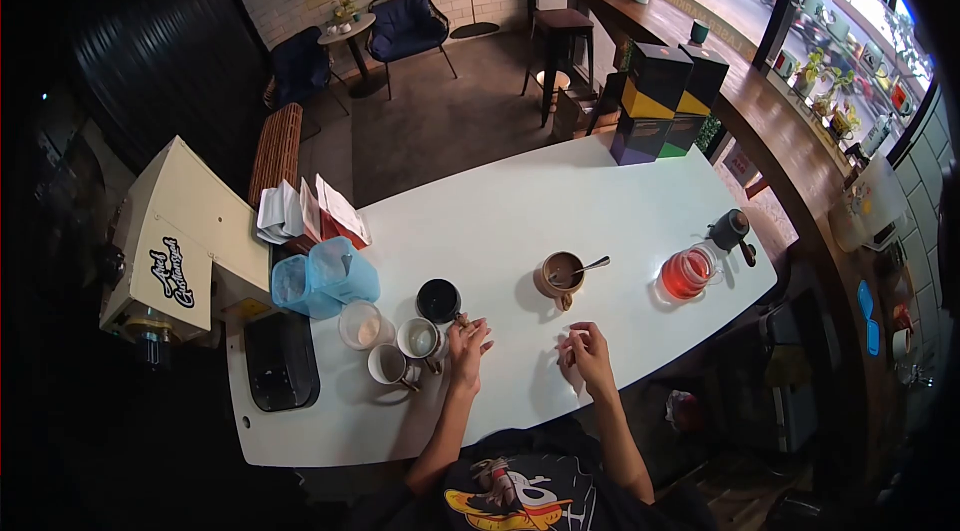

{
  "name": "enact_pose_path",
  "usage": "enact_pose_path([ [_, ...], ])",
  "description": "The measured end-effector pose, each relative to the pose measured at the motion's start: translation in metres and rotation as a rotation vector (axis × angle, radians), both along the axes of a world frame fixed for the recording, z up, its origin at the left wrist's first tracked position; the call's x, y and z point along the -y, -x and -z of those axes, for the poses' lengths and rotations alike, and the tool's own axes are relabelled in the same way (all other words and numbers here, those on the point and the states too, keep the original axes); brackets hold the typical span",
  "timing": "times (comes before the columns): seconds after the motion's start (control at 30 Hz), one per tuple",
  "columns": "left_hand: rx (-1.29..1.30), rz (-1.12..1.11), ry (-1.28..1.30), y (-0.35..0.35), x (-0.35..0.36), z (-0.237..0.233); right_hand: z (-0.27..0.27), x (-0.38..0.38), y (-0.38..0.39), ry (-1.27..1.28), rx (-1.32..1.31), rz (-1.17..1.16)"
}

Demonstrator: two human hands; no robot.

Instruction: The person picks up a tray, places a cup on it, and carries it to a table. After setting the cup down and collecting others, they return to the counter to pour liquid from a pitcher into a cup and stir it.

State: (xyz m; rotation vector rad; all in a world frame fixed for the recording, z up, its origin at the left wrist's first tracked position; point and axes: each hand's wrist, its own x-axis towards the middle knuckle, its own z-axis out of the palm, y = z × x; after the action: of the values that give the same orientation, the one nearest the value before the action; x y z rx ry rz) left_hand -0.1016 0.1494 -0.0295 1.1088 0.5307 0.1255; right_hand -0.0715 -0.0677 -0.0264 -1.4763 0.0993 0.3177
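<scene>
The left hand (467,353) is beside the black cup (438,302), fingers loosely spread. Its fingertips lie at the cup's handle; contact cannot be confirmed at this angle. The right hand (588,356) is empty, fingers slackly curled, above the near side of the table (480,206).

The mug (549,289) stands upright mid-table, beyond the right hand and apart from it. It holds a brown drink (562,268), and a spoon (596,264) leans over its rim. Its handle (566,303) faces the person. Two white cups, one (418,339) next to the black cup and another (387,365) nearer the person, stand left of the left hand.

In my judgement the mug is rigid, breakable and heavier for its contents. The handle is the proper hold; a tilt could spill the drink or shift the spoon. The black cup appears equally stiff, with a smooth, possibly slippery wall, and is likewise best taken by its handle.
</scene>
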Motion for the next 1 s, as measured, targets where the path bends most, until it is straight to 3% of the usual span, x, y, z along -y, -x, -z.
enact_pose_path([
  [0.2, 0.029, -0.117, -0.041, -0.011, -0.002, 0.000, -0.005, -0.008, -0.011, -0.029, 0.020, 0.166],
  [0.37, 0.084, -0.153, 0.094, -0.001, 0.009, -0.020, -0.004, -0.009, -0.019, -0.018, 0.019, 0.023],
  [0.5, 0.042, -0.165, 0.116, 0.016, 0.021, -0.008, -0.006, -0.013, -0.020, -0.024, 0.006, 0.012],
  [0.6, -0.014, 0.022, 0.159, 0.022, 0.026, 0.000, 0.001, -0.012, -0.023, -0.050, 0.004, 0.004],
  [0.7, -0.041, 0.386, 0.151, 0.020, 0.033, -0.006, 0.005, -0.011, -0.024, -0.016, -0.001, -0.083],
  [0.77, -0.043, 0.465, 0.120, 0.013, 0.038, -0.015, 0.003, -0.014, -0.018, 0.001, 0.013, -0.141],
  [1.0, -0.001, 0.695, 0.056, -0.018, 0.048, -0.001, -0.006, -0.003, 0.006, -0.021, 0.042, -0.018],
])
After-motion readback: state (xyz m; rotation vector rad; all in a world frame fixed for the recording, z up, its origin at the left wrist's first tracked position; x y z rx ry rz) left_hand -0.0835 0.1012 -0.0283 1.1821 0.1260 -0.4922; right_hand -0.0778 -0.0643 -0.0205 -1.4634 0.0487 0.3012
